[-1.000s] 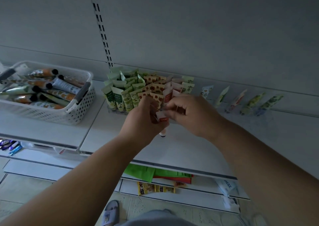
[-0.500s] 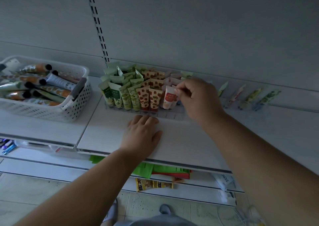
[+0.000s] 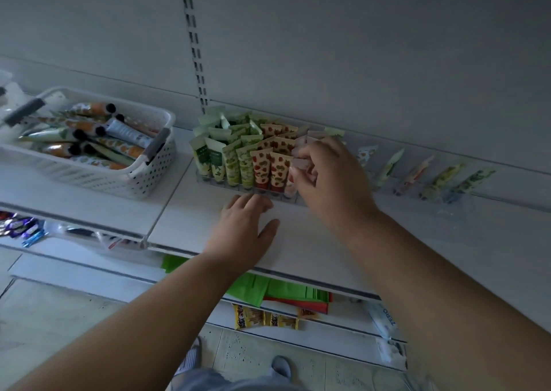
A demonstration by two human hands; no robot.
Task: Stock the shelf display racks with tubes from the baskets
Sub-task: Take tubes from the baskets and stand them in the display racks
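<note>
A clear display rack (image 3: 205,179) at the back of the white shelf (image 3: 185,217) holds several upright tubes in green, yellow-green and red-patterned rows (image 3: 259,167). My right hand (image 3: 331,182) is at the rack's right end, and its fingertips pinch the top of a pink tube (image 3: 300,164) that stands among other pink tubes. My left hand (image 3: 244,229) lies flat on the shelf with straight fingers, its fingertips at the rack's front edge. A white perforated basket (image 3: 140,179) at the left holds several tubes with black caps (image 3: 89,134).
A second clear rack (image 3: 456,208) to the right carries a few slanted tubes (image 3: 438,179). A slotted upright (image 3: 193,41) runs up the grey back wall. Lower shelves hold green and red packets (image 3: 268,289) and snack packs (image 3: 265,320). My feet show on the floor below.
One second ago both hands held the pink tube in front of the rack. My left hand dropped flat onto the shelf. My right hand carried the tube into the rack's pink row.
</note>
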